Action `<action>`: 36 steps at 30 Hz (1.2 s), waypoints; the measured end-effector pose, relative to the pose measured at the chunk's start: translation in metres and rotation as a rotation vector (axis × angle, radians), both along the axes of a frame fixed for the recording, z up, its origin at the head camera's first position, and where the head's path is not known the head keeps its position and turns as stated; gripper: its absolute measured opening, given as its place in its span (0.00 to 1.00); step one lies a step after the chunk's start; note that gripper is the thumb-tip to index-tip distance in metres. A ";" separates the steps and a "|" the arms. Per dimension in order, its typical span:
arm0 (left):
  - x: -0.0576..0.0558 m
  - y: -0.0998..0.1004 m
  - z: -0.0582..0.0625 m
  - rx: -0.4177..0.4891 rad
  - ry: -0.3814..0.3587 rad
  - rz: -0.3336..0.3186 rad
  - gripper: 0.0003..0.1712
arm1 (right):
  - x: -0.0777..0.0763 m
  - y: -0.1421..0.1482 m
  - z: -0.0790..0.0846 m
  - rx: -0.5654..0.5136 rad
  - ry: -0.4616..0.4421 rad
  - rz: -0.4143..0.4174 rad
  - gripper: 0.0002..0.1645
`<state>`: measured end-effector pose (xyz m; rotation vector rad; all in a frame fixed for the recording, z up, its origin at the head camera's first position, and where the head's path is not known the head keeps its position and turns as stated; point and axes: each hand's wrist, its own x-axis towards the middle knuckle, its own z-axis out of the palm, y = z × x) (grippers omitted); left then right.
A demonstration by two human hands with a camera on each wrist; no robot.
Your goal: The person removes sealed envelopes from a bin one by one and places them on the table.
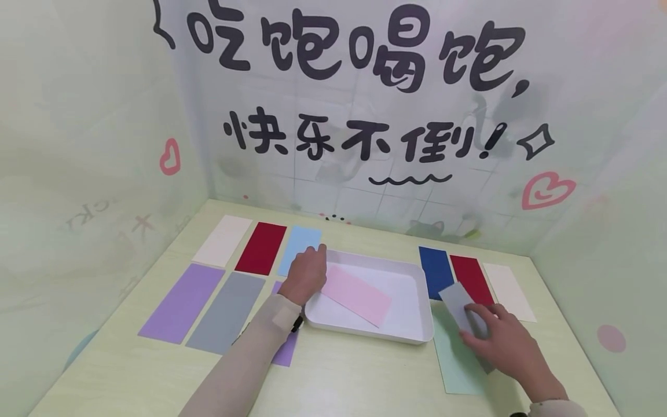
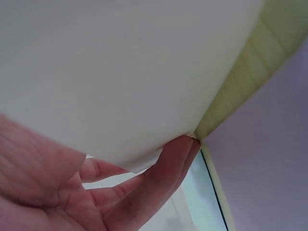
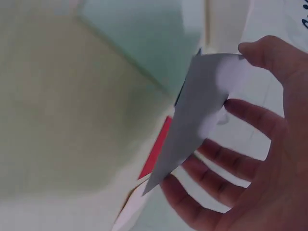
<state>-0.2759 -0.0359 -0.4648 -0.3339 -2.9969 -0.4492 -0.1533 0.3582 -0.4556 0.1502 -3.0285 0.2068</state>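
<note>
At the left side of a shallow white tray (image 1: 411, 319), my left hand (image 1: 304, 275) grips its wall. The left wrist view shows bent fingers (image 2: 161, 185) low against the tray's pale outer side; the thumb is hidden there. Inside the tray a pink card (image 1: 359, 295) lies slanted, its left end beside the hand. My right hand (image 1: 513, 350) holds a grey card (image 1: 457, 307) by its edges, tilted above a pale green card (image 1: 455, 370). In the right wrist view, thumb and fingers span this grey card (image 3: 197, 101).
Left of the tray lie white (image 1: 221, 240), dark red (image 1: 260, 249), light blue (image 1: 299, 240), purple (image 1: 182, 301) and grey (image 1: 226, 313) cards, plus another purple card (image 1: 285, 350) under the forearm. Blue (image 1: 435, 272), red (image 1: 471, 278) and white (image 1: 510, 292) cards lie at right.
</note>
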 end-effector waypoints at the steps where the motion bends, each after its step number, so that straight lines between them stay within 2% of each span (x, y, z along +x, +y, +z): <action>1: 0.000 0.000 0.000 -0.001 0.002 -0.001 0.24 | 0.003 0.005 -0.002 0.000 -0.027 -0.030 0.36; 6: -0.001 -0.001 0.001 -0.006 -0.008 0.000 0.24 | 0.014 0.025 -0.011 0.004 -0.144 -0.128 0.41; 12: 0.000 -0.001 0.001 -0.008 -0.012 0.003 0.23 | 0.018 0.031 -0.016 0.010 -0.263 -0.192 0.45; 19: -0.002 0.000 0.000 -0.024 -0.019 0.011 0.25 | 0.022 0.025 -0.018 0.033 -0.290 -0.227 0.43; 30: -0.002 0.001 0.004 -0.024 -0.054 0.027 0.26 | 0.024 0.023 -0.014 0.047 -0.310 -0.227 0.48; 36: -0.002 0.001 0.003 -0.016 -0.059 0.030 0.27 | 0.014 0.013 -0.004 0.077 -0.276 -0.239 0.41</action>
